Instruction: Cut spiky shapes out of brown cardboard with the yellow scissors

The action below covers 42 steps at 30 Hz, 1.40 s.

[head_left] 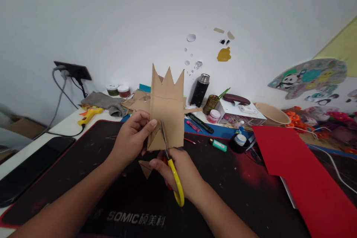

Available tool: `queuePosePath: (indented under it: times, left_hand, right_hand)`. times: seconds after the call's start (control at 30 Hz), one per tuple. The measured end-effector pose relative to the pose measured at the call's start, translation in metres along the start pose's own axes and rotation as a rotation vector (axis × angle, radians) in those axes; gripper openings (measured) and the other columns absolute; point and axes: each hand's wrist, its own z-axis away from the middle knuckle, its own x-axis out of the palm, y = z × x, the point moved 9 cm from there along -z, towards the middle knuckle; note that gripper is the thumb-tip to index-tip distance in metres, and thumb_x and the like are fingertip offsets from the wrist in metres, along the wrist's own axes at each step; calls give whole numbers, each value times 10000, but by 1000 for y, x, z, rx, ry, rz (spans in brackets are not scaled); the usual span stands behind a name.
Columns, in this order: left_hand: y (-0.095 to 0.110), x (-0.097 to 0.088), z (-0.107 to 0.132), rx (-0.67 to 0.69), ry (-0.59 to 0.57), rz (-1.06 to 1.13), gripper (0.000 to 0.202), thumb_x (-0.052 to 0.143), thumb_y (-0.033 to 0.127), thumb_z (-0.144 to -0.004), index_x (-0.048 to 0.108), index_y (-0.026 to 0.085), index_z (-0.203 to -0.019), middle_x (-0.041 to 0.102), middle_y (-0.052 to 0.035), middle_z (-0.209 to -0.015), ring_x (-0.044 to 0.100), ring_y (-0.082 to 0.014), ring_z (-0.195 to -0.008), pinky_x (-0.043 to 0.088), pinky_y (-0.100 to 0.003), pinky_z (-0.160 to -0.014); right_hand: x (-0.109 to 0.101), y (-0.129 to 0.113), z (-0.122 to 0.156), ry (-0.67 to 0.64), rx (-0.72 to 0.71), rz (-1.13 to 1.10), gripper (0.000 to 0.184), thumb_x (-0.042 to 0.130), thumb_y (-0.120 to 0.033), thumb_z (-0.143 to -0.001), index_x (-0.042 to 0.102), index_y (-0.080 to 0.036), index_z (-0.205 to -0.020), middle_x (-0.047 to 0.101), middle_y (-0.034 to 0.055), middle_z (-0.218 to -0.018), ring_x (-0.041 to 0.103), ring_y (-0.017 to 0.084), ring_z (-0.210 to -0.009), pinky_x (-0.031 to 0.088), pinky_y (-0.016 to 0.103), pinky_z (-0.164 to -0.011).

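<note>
Firmly, left grip (133, 137) pinches cardboard (169, 109); right grip (184, 171), partly hidden, seemingly clasps scissors (173, 168).

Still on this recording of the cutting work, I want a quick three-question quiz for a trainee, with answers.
1. Fill in: the right hand holds the scissors, whose handle loop nearest the camera is ____ in colour.
2. Choose: the upper edge of the cardboard piece is
A) straight
B) rounded
C) cut into points
3. True or false: the left hand is not touching the cardboard piece.

Key:
1. Yellow.
2. C, cut into points.
3. False; it grips the lower part of the left side, thumb on the front face.
</note>
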Motion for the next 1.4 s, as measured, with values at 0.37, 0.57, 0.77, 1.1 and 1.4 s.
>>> queuePosePath:
  times: [0.37, 0.57, 0.77, 1.1, 1.4]
  left_hand:
    - [-7, 2, 1, -27, 3, 27, 334, 809, 472, -904, 561, 249, -911, 604, 93, -593, 459, -88, -292, 342, -177, -225]
    - [-6, 2, 1, -22, 27, 23, 336, 819, 454, -893, 556, 246, -898, 581, 99, -587, 462, -88, -299, 341, -179, -225]
    - [-6, 2, 1, -23, 34, 41, 344, 821, 465, -891, 552, 252, -922, 594, 100, -592, 469, -96, -296, 332, -184, -222]
    - [-7, 2, 1, -23, 39, 49, 339, 823, 463, -886, 558, 253, -908, 593, 101, -589, 450, -86, -283, 332, -186, -219]
    - [-9, 2, 1, -28, 51, 53, 307, 815, 441, -892, 575, 251, -899, 599, 89, -599, 473, -91, -297, 341, -185, -225]
  right_hand:
    - [-5, -3, 0, 63, -21, 110, 302, 763, -457, -989, 679, -216, -827, 665, -8, -667, 625, 160, -599, 432, 255, -563]
    - [-8, 2, 0, 129, -44, 126, 332, 750, -462, -999, 675, -213, -793, 743, 29, -769, 701, 186, -711, 492, 264, -642]
    - [-8, -6, 0, 127, -85, 92, 188, 721, -344, -1015, 752, -199, -899, 826, 72, -958, 782, 228, -914, 570, 294, -839]
    - [-5, -8, 1, 170, -127, 153, 176, 637, -274, -1021, 747, -198, -906, 816, 73, -927, 772, 224, -869, 570, 298, -821]
    - [-3, -5, -1, 195, -110, 235, 219, 623, -274, -1023, 722, -197, -843, 797, 91, -859, 757, 236, -808, 555, 303, -769]
